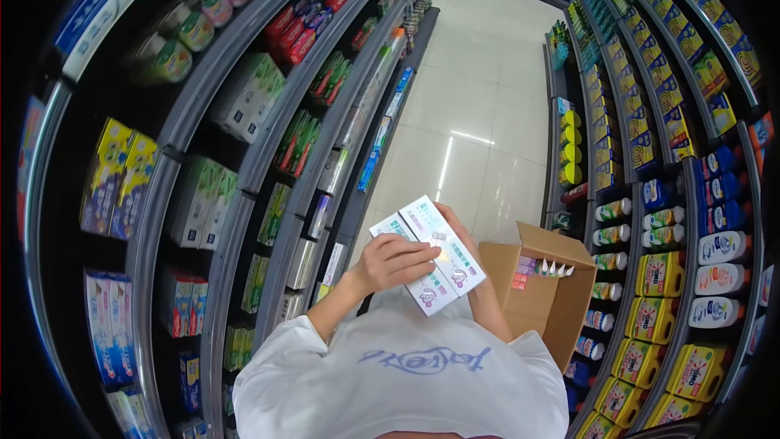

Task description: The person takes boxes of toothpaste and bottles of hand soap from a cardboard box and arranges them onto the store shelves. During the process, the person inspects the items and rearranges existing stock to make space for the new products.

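Two white toothpaste boxes (443,236) with teal and purple print are held side by side in front of my chest, tilted. My left hand (394,263) lies over them from the left, its fingers bent together across their upper faces and pressing on them. Wrapped round the far right edge is my right hand (463,236), supporting the boxes from that side, with most of its fingers hidden behind them. Just right of my right forearm stands an opened cardboard carton (561,309) with small pink and purple boxes (524,271) and several white pointed items (556,268) inside.
Tall shelves (268,162) run along my left with boxed oral-care goods, bottles and packs. Shelving on my right bears yellow detergent packs (638,362), white bottles (721,280) and blue-yellow boxes (642,106). A shiny tiled aisle floor (463,97) stretches ahead between them.
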The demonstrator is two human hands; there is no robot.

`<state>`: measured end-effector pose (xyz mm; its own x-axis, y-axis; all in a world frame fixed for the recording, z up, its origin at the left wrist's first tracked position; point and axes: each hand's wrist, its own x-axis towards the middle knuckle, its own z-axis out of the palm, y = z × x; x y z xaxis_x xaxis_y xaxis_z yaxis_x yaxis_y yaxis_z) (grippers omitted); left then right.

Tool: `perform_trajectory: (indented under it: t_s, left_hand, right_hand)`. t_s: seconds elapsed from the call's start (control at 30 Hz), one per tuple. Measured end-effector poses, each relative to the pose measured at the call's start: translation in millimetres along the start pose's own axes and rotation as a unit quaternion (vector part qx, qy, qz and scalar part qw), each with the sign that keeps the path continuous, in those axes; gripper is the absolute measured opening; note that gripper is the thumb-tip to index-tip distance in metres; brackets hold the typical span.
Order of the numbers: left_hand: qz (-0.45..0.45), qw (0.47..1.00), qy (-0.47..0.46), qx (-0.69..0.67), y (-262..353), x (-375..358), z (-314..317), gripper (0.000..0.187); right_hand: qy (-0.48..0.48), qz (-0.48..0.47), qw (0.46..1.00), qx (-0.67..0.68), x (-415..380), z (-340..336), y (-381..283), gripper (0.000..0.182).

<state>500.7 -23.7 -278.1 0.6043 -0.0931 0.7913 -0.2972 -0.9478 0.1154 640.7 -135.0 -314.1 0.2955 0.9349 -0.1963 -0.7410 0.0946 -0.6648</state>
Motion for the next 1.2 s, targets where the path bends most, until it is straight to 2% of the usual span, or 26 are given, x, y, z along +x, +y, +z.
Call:
perform_trajectory:
  t_s: [0.03, 0.17, 0.3, 0.37, 0.5, 0.57, 0.6, 0.67, 0.7, 0.77, 0.83, 0.87, 0.93, 0.97, 1.07, 1.2]
  left_hand:
    - [0.013, 1.0, -0.003, 0.006, -5, 4, 7, 0.018]
    - [-0.015, 1.0, -0.009, 0.012, -15, 8, 37, 0.02]
    - [-0.035, 0.999, -0.017, 0.027, -23, 17, 48, 0.02]
    - [-0.041, 0.998, -0.024, 0.034, -32, 23, 55, 0.021]
    - [-0.037, 0.998, -0.018, 0.041, -66, 41, 76, 0.021]
    - [-0.044, 0.998, -0.028, 0.038, -89, 49, 88, 0.025]
    - [-0.041, 0.997, -0.022, 0.056, -102, 54, 94, 0.025]
    - [-0.097, 0.993, -0.039, 0.057, -126, 62, 106, 0.027]
    - [-0.093, 0.992, -0.034, 0.077, -142, 64, 114, 0.027]
    - [-0.136, 0.988, -0.064, 0.04, -179, 71, 136, 0.025]
    - [-0.132, 0.988, -0.068, 0.049, -217, 79, 162, 0.027]
    - [-0.132, 0.986, -0.093, 0.028, -236, 80, 179, 0.027]
    - [-0.134, 0.982, -0.134, -0.01, -266, 87, 207, 0.027]
    - [-0.135, 0.983, -0.126, -0.003, -277, 90, 218, 0.027]
    - [-0.146, 0.981, -0.129, 0.004, -310, 105, 241, 0.022]
    - [-0.198, 0.973, -0.115, 0.033, -341, 114, 243, 0.024]
  right_hand:
    - [0.001, 0.015, 0.998, 0.059, 4, -8, -6, 0.043]
    - [-0.06, -0.019, 0.995, 0.083, 9, -38, -17, 0.05]
    - [-0.103, -0.012, 0.994, 0.02, 28, -63, -28, 0.055]
    - [-0.031, 0.059, 0.997, -0.044, 35, -70, -34, 0.063]
    - [-0.05, 0.058, 0.995, -0.063, 54, -88, -60, 0.067]
    - [-0.018, 0.017, 1.0, -0.003, 66, -100, -70, 0.065]
    - [-0.026, 0.013, 0.999, -0.02, 76, -107, -79, 0.065]
    - [-0.019, 0.012, 0.999, -0.038, 98, -122, -94, 0.067]
    - [-0.002, 0.015, 0.999, -0.04, 109, -129, -99, 0.067]
    - [0.037, 0.03, 0.999, 0.01, 134, -157, -104, 0.063]
    - [0.077, 0.012, 0.997, 0.028, 165, -187, -104, 0.064]
    - [0.065, 0.008, 0.998, 0.02, 180, -193, -112, 0.064]
    - [0.081, 0.096, 0.992, 0.001, 205, -203, -127, 0.052]
    - [0.075, 0.096, 0.993, -0.007, 218, -212, -133, 0.052]
    - [0.116, 0.127, 0.985, 0.014, 267, -227, -157, 0.037]
    - [0.11, 0.173, 0.979, 0.02, 321, -221, -187, 0.037]
